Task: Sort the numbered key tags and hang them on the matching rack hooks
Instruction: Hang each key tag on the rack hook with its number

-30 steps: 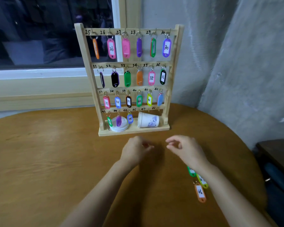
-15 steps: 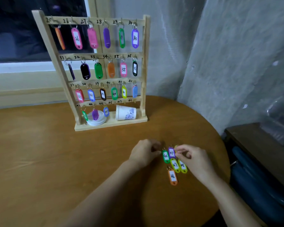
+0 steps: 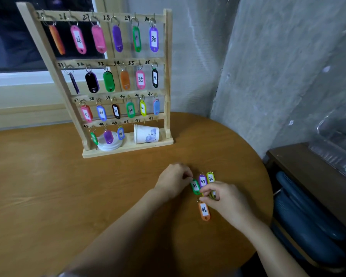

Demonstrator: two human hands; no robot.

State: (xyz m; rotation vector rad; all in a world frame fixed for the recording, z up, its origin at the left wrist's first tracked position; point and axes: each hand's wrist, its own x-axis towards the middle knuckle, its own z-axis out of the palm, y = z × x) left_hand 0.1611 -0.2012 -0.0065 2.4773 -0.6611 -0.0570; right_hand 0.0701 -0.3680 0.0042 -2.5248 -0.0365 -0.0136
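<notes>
Several tags [image 3: 203, 181] hug table edge [image 3: 257, 176], left hand [image 3: 174, 180] and right hand [image 3: 226, 200] pinching.

Dim, even indoor light, dark window – soft shadows on table, wide-angle bending at edges, slight blur

Right hand [image 3: 226, 198] hides most of a yellow-green tag [image 3: 214, 194], number unreadable; grip of left hand [image 3: 173, 179] too small to tell

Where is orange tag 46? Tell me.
Orange tag 46 lies on the table, right of centre in the head view, just below the right hand and the green tag.
</notes>
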